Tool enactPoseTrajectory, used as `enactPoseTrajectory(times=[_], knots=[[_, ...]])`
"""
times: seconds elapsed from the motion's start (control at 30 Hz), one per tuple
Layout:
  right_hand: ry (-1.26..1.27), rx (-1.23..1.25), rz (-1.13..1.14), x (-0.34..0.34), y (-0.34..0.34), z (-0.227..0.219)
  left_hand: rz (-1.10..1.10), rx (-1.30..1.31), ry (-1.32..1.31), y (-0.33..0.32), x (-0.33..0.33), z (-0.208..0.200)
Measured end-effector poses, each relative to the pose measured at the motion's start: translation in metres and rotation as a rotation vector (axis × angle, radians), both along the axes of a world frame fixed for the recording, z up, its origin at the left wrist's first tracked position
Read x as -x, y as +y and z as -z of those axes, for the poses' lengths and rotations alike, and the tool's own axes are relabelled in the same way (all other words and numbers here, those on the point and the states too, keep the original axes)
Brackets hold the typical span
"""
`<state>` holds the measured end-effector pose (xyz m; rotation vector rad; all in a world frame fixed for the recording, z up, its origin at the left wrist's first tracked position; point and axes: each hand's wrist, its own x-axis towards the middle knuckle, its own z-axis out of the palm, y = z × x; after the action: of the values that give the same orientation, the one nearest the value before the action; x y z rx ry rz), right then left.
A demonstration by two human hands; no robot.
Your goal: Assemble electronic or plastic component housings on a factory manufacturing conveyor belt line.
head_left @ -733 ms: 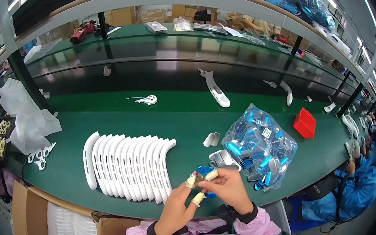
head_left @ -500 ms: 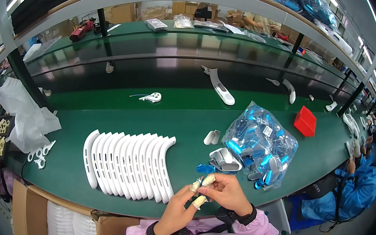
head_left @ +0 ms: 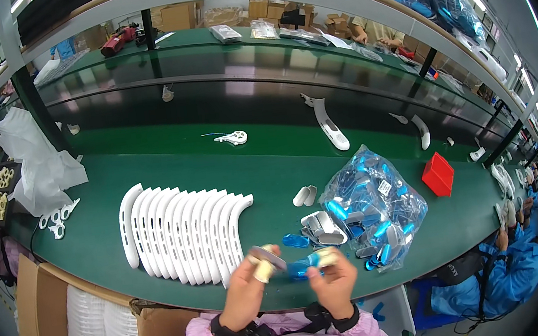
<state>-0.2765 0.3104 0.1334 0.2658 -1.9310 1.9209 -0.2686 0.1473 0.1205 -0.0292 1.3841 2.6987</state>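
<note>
My left hand (head_left: 243,297) holds a grey oval cover (head_left: 269,257) between finger and thumb, above the bench's near edge. A strip of shiny blue film (head_left: 300,269) hangs from my right hand (head_left: 336,286), whose fingers are pinched on it. Pale finger cots cover some fingertips on both hands. Just beyond them lie a small pile of grey oval covers (head_left: 323,228) and a loose piece of blue film (head_left: 295,240). A clear plastic bag (head_left: 379,188) of blue-filmed covers spreads to the right. Motion blurs both hands a little.
Curved white slotted parts (head_left: 186,235) stand in a row at left. Two oval pieces (head_left: 305,196) and a red bin (head_left: 438,174) are on the green bench. White parts (head_left: 331,127) lie on the belt beyond. A cardboard box (head_left: 46,323) is at lower left.
My hands have moved apart from their close pinch. The grey cover is now visible in the left and blue film in the right. Parts on the belt have shifted right.
</note>
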Motion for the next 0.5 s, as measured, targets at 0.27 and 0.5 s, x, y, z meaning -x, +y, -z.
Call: enactPoseTrajectory(times=[0.27, 0.5], knots=[[0.092, -1.214, -0.095, 0.002, 0.042, 0.010, -0.030, 0.052, 0.043, -0.016, 0.007, -0.003], [0.003, -0.663, -0.218, 0.009, 0.020, -0.031, 0.112, 0.103, -0.005, -0.005, 0.000, -0.002]])
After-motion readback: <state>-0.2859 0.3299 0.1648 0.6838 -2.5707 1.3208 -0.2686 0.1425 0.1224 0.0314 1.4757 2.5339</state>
